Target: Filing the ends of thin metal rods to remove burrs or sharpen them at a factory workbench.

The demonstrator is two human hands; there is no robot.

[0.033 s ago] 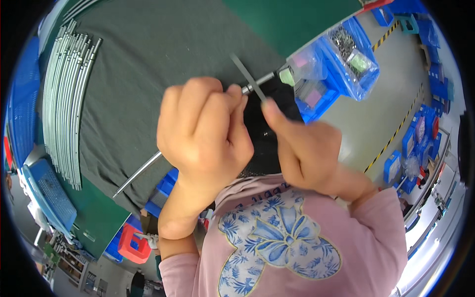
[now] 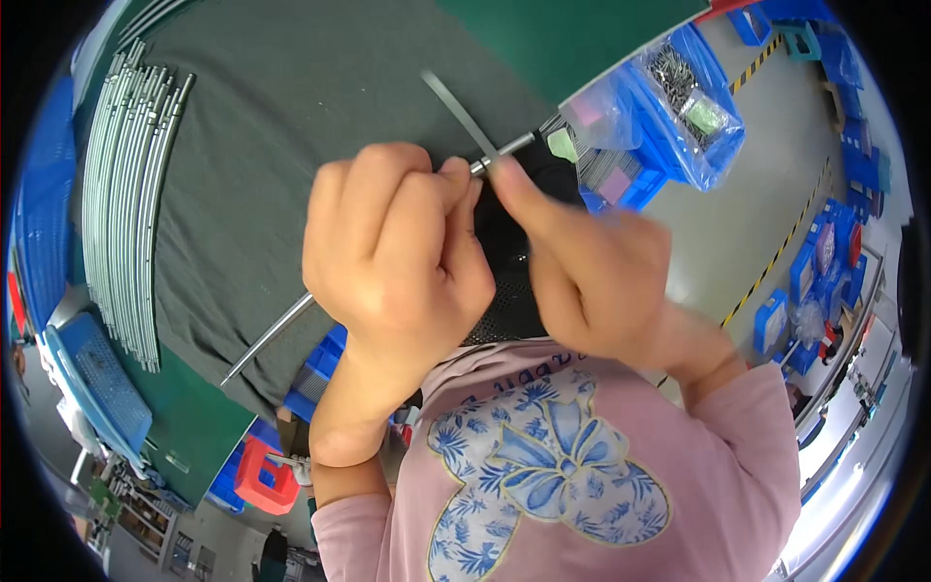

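Observation:
My left hand (image 2: 398,252) is closed round a long, thin metal rod (image 2: 272,337), which slants from lower left to upper right. The rod's far end sticks out past the thumb and shows a groove or step there. In my right hand (image 2: 592,262), closed with the thumb on top, is a narrow flat grey file (image 2: 456,109). The file lies across the rod just beyond my left thumb and seems to touch it. My right hand is slightly blurred, and most of the file's near part is hidden in it.
Many similar metal rods (image 2: 131,213) lie side by side on the dark cloth (image 2: 262,126) at left. Blue bins (image 2: 722,160) with small metal parts in plastic bags stand at the right table edge. A light-blue basket (image 2: 92,378) and a red holder (image 2: 264,477) are at lower left.
The file has slid up and to the left across the rod, and my right hand has come closer to the rod. My left hand and the rod have barely shifted.

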